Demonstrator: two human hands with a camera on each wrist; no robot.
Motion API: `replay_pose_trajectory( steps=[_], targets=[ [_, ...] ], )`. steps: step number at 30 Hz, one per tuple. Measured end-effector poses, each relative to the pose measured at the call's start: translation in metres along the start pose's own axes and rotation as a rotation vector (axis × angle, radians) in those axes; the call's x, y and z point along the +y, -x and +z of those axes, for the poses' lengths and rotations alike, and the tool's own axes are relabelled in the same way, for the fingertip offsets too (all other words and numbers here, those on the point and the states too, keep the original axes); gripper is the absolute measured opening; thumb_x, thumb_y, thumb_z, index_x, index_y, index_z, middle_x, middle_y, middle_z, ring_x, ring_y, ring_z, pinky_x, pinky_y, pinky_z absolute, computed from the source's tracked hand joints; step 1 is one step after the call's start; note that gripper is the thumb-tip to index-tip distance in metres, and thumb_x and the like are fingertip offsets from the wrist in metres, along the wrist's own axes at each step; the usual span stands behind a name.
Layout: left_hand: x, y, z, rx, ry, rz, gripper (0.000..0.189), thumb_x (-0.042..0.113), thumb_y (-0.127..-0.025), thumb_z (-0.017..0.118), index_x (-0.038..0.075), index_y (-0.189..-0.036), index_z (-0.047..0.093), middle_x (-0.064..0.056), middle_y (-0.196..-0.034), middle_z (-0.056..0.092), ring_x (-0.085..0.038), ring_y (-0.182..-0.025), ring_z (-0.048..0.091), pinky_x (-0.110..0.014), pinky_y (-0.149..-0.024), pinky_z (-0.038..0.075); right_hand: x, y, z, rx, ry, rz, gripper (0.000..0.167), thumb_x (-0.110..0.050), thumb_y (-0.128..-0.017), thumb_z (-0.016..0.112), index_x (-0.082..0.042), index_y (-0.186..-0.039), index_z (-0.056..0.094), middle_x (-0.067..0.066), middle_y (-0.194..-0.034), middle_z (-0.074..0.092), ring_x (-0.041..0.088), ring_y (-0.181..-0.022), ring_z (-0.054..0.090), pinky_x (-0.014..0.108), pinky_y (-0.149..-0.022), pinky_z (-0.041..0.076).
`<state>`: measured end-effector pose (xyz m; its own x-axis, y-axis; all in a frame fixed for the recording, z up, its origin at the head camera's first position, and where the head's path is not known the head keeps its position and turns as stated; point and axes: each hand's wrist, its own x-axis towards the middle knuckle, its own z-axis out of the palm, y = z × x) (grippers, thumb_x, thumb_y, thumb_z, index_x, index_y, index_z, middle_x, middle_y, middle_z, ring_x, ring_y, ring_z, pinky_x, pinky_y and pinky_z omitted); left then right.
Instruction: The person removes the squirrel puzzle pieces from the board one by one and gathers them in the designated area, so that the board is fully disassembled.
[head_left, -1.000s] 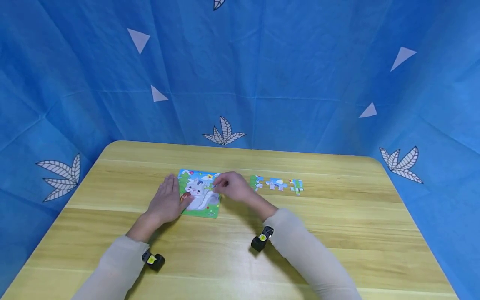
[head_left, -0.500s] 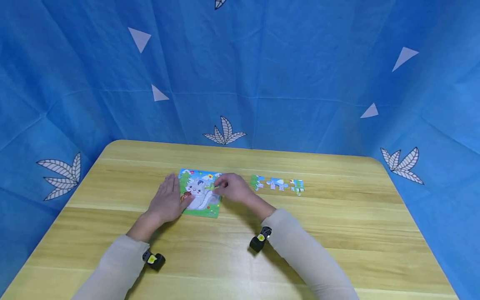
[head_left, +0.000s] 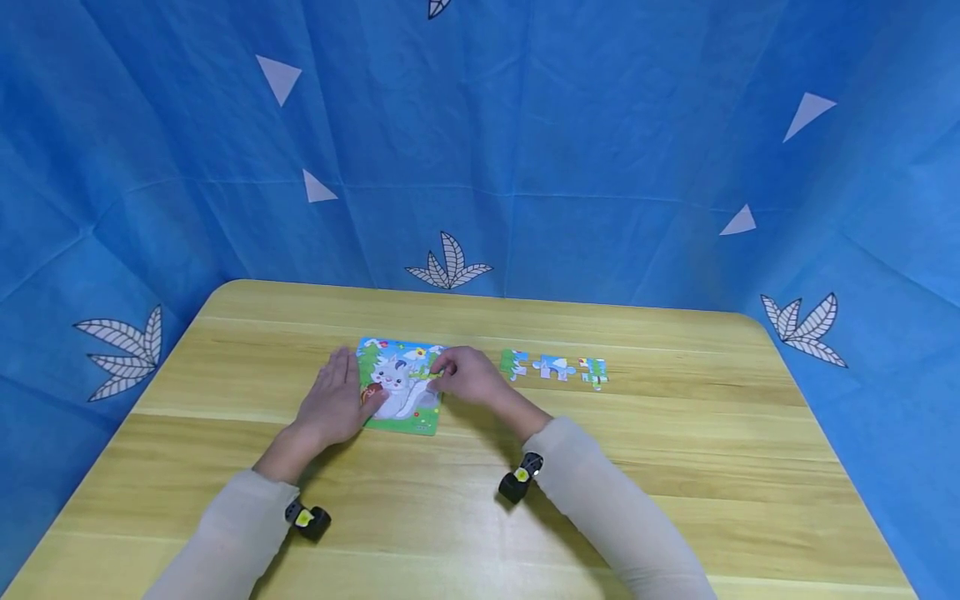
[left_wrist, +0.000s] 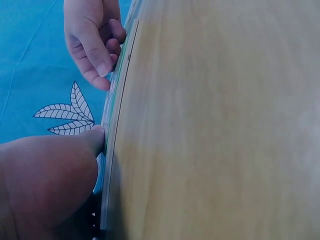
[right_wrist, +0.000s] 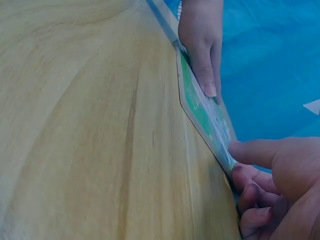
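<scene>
A square jigsaw puzzle point(head_left: 401, 408) with a grey-white cartoon squirrel on a green and blue ground lies flat on the table. My left hand point(head_left: 333, 404) rests along its left side, fingers straight, the thumb lying over the picture. At the right edge, my right hand point(head_left: 468, 375) pinches a puzzle piece point(head_left: 424, 375) with thumb and curled fingers; they hide most of it. The right wrist view shows that thumb point(right_wrist: 255, 151) on top of the puzzle's edge and the other fingers bent beside it.
Several loose jigsaw pieces lie in a row right of the puzzle: a green one point(head_left: 513, 363), a light blue one point(head_left: 554, 367) and a mixed one point(head_left: 594, 372). Behind the wooden table point(head_left: 637, 467) hangs a blue curtain point(head_left: 585, 150) with leaf prints.
The right hand's fingertips have shifted very slightly to the right at the puzzle's right edge. My left hand and the loose pieces have stayed in place.
</scene>
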<state>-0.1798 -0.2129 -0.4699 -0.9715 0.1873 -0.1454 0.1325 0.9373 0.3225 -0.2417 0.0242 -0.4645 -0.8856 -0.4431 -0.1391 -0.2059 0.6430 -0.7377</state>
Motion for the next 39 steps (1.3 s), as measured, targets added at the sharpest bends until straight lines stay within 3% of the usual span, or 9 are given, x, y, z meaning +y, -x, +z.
replay_pose_trajectory(
  steps=[11,18,23,26,32,39],
  targets=[
    [0.005,0.004,0.003,-0.007,-0.001,-0.037,0.086,0.042,-0.108,0.046,-0.022,-0.152,0.010,-0.037,-0.163,0.001,-0.049,-0.152,0.000,-0.058,-0.123,0.008,-0.001,0.001,0.006,0.001,0.034,0.021,0.022,-0.019,-0.086,0.084,-0.013,-0.100,0.068,-0.002,-0.072,0.060,0.011,-0.063,0.052,0.025,-0.060,0.042],
    [0.013,0.005,0.003,0.026,-0.038,0.089,0.066,0.027,-0.109,0.047,-0.017,-0.153,0.024,-0.032,-0.164,0.013,-0.047,-0.153,0.010,-0.058,-0.123,0.014,-0.003,0.001,0.006,0.000,0.048,0.023,0.022,-0.018,-0.086,0.084,-0.012,-0.100,0.068,-0.002,-0.074,0.061,0.011,-0.065,0.053,0.025,-0.060,0.043],
    [0.020,0.004,0.004,-0.009,-0.034,0.130,0.060,0.020,-0.109,0.041,-0.016,-0.154,0.022,-0.031,-0.164,0.015,-0.046,-0.153,0.012,-0.056,-0.123,0.014,-0.003,0.001,0.006,0.002,0.060,0.018,0.022,-0.019,-0.087,0.083,-0.012,-0.101,0.068,-0.003,-0.074,0.061,0.011,-0.065,0.053,0.024,-0.060,0.043],
    [0.022,0.001,0.006,-0.041,-0.030,0.119,0.062,0.024,-0.110,0.037,-0.016,-0.154,0.020,-0.031,-0.164,0.012,-0.046,-0.153,0.009,-0.056,-0.124,0.012,-0.004,0.001,0.006,0.003,0.059,0.018,0.022,-0.019,-0.087,0.083,-0.011,-0.101,0.068,-0.003,-0.074,0.061,0.011,-0.064,0.053,0.024,-0.060,0.043],
    [0.027,-0.001,0.010,-0.070,-0.033,0.088,0.087,0.048,-0.106,0.047,-0.016,-0.155,0.013,-0.033,-0.165,0.006,-0.047,-0.153,0.004,-0.059,-0.123,0.008,-0.005,0.001,0.005,0.008,0.060,0.010,0.020,-0.018,-0.088,0.082,-0.010,-0.101,0.069,-0.002,-0.072,0.060,0.010,-0.064,0.052,0.024,-0.058,0.042],
    [0.033,-0.004,0.008,-0.106,-0.055,0.072,0.092,0.050,-0.105,0.048,-0.015,-0.156,0.008,-0.033,-0.165,0.001,-0.046,-0.154,0.000,-0.058,-0.124,0.004,-0.007,0.000,0.001,-0.011,0.054,0.051,0.018,-0.019,-0.090,0.079,-0.010,-0.102,0.070,0.000,-0.081,0.061,0.013,-0.070,0.053,0.025,-0.063,0.044]
  ],
)
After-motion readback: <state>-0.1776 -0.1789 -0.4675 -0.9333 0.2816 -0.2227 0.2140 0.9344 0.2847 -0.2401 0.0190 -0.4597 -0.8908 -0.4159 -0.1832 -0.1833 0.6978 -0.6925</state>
